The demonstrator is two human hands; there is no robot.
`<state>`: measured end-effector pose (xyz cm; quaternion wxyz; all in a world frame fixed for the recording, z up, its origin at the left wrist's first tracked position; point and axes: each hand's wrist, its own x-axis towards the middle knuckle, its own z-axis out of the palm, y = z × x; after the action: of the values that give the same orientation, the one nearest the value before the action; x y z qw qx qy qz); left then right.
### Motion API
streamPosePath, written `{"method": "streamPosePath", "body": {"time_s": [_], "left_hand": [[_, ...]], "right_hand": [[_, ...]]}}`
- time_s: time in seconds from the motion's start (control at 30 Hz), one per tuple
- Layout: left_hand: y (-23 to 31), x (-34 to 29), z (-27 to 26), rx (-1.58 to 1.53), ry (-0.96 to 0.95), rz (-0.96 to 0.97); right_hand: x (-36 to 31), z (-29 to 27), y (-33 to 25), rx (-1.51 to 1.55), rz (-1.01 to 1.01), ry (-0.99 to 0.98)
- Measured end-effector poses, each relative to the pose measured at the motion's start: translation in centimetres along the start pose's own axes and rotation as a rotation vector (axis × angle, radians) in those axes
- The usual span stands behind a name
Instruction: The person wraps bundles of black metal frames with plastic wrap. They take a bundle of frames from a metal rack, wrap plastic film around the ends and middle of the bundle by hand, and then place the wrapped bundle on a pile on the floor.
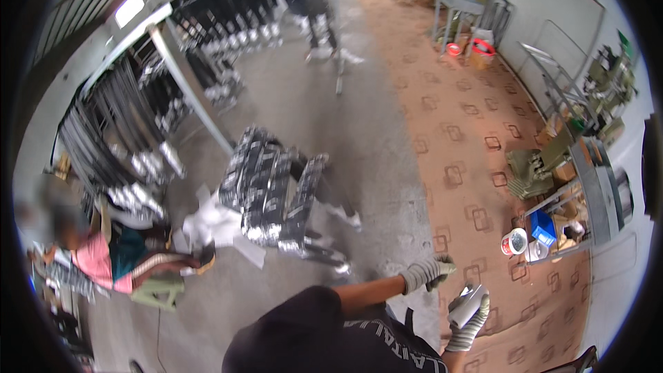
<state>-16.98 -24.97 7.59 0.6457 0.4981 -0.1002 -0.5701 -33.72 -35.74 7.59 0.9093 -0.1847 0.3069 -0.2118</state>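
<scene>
My left hand (427, 274), in a grey striped work glove, is held out in front of my dark shirt. Its fingers are slightly bent and apart, with nothing visible in them. Close by on the right, my gloved right hand (475, 321) is closed around a pale grey-white, roll-shaped object (467, 305). What exactly this object is, I cannot make out. The two hands do not touch each other. Beyond them to the left, a stack of dark long pieces wrapped in shiny clear film (266, 190) stands over the grey floor.
Racks of hanging dark strips (103, 138) line the left and back. A person in pink (103, 259) sits on a green stool (157, 292); another stands far back. White sheets (217, 224) lie on the floor. At right are a white bucket (514, 242), blue box (542, 226) and workbench (595, 190).
</scene>
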Motion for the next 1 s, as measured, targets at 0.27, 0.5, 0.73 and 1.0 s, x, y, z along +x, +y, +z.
{"method": "streamPosePath", "body": {"time_s": [0.27,0.5,0.73,1.0], "left_hand": [[3.4,2.9,-1.1,-0.128,0.176,-0.028],[9.1,5.5,-3.6,-0.154,0.296,0.102],[17.5,12.0,-11.2,-0.260,0.334,0.264],[26.8,17.4,-19.4,-0.298,0.399,0.302]], "right_hand": [[7.3,7.8,-5.5,0.044,0.110,-0.311],[15.6,19.0,-6.1,-0.044,0.128,-0.527],[26.8,29.9,-2.5,-0.205,0.226,-0.660],[38.6,34.7,-1.9,-0.107,0.414,-0.628]]}}
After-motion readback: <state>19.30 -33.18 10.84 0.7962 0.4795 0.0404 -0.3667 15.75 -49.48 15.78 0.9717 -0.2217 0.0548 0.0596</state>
